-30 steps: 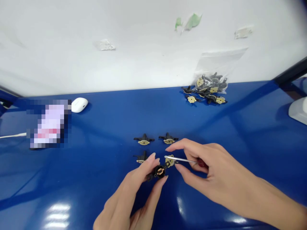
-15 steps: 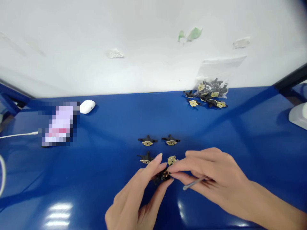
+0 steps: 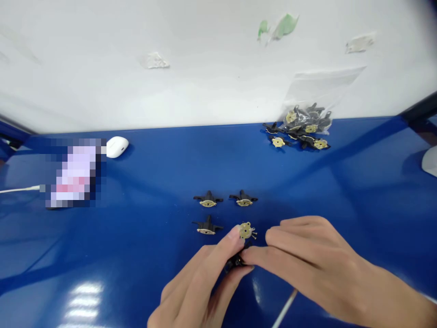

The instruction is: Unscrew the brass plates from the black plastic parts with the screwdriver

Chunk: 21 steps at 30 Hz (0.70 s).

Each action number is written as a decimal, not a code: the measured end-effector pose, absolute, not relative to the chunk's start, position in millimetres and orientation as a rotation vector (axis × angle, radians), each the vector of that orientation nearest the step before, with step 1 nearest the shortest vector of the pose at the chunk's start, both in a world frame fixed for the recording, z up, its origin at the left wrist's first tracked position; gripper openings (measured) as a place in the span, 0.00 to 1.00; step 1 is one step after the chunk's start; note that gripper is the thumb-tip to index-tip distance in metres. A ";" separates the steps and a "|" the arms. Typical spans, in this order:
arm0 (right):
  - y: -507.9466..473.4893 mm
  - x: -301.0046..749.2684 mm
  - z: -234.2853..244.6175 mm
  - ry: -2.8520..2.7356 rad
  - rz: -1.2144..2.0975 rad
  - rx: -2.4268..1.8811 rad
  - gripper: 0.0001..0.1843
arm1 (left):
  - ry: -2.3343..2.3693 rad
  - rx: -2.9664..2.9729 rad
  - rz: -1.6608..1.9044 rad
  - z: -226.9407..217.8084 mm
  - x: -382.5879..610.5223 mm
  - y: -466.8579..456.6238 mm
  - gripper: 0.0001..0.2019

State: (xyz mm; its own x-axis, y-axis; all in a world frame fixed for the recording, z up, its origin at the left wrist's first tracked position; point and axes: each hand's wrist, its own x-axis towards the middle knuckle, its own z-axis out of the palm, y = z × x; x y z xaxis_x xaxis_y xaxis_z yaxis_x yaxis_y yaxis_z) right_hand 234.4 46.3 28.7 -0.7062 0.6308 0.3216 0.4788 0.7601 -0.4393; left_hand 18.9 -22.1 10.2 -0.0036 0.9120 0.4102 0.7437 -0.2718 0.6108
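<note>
Between the thumb and fingers of my left hand [image 3: 201, 284] is a small black plastic part [image 3: 233, 263], partly covered by the fingertips. My right hand [image 3: 317, 269] presses its index fingertip against that part's right side. A thin metal rod-like tool [image 3: 286, 310] sticks out below the right hand, held within its curled fingers; its kind cannot be made out. Just beyond the left fingertips lies a round brass-coloured plate [image 3: 246, 231], with small screws [image 3: 254, 235] at its right edge. Three black parts with brass plates, one [image 3: 206, 228] at near left, another [image 3: 208, 200] behind it, the third [image 3: 243, 199] at right, sit on the table.
At the back right, several similar black parts [image 3: 307, 140] lie beside a clear plastic bag [image 3: 321, 91] holding more. A blurred-out phone [image 3: 75, 173] with a white cable [image 3: 20, 189] and a white earbud case [image 3: 117, 147] are at left. A white wall rises behind the blue table [image 3: 153, 177].
The right index finger has extended onto the black part, and the tool now points down below the hand. Both hands have shifted slightly, and the camera view has moved a little.
</note>
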 end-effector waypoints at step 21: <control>45.5 240.5 28.6 -2.412 0.290 -1.008 0.21 | 1.824 2.136 1.048 2.5 4.0 -28.4 0.36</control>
State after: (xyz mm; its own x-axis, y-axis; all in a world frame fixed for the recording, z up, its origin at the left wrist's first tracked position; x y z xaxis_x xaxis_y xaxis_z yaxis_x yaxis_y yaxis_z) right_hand 240.5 45.5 28.6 -0.5974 0.7119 0.3693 0.6039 0.7023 -0.3770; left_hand 4.0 -28.4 2.5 0.0204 0.9124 0.4087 0.8125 -0.2533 0.5250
